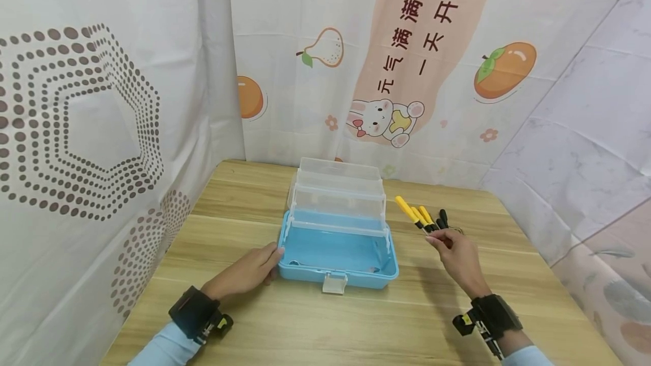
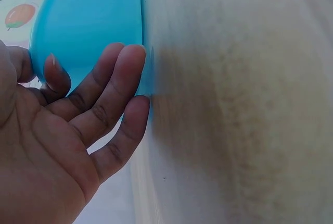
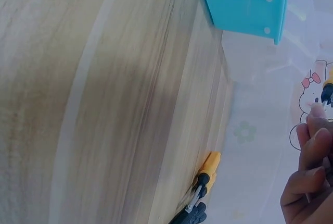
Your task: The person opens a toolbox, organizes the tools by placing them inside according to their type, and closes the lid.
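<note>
A light-blue plastic box (image 1: 338, 280) stands on the table with its clear lid raised at the back. My left hand (image 1: 247, 271) holds its left front corner, thumb at the rim and the other fingers loosely bent against the outer wall, as the left wrist view (image 2: 99, 94) shows. To the right of the box, my right hand (image 1: 460, 256) pinches a screwdriver (image 1: 407, 208) by its thin shaft, yellow handle pointing up and away. In the right wrist view only the handle's end near the fingertips (image 3: 316, 110) is visible.
Behind my right hand lie more yellow-and-black-handled tools (image 1: 426, 216) and black-handled ones (image 1: 443, 219), partly hidden. The clear stepped lid (image 1: 339, 185) rises near the back curtain (image 1: 285, 140). Wood-grain tabletop (image 1: 325, 332) extends in front of the box.
</note>
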Available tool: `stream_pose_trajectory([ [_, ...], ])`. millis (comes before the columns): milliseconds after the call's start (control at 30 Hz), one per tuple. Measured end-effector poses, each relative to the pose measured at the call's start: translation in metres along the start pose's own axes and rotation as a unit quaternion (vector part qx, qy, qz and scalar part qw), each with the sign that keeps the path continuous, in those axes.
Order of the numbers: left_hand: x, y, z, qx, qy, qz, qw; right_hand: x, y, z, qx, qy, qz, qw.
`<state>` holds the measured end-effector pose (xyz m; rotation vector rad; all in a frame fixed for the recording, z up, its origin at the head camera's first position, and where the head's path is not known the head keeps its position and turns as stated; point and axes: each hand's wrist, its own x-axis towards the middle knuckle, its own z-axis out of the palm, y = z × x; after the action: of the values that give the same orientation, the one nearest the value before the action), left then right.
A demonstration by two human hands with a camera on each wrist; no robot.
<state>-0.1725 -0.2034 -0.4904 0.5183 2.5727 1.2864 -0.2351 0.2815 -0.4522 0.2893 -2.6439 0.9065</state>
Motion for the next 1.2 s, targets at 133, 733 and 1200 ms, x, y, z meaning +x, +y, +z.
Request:
stream_pose_trajectory([
  [133,0.000,0.000,0.000,-0.001,-0.001,0.001,1.0000,0.001,-0.002,0.001,-0.005,0.005,-0.009,0.9999],
  [733,0.001,0.000,-0.002,-0.015,-0.008,0.007,0.9998,0.003,-0.013,0.009,-0.014,0.013,-0.044,0.9989],
  [1200,0.001,0.002,-0.001,-0.020,-0.005,0.010,0.9997,0.005,-0.018,0.012,-0.007,0.012,-0.059,0.9982],
])
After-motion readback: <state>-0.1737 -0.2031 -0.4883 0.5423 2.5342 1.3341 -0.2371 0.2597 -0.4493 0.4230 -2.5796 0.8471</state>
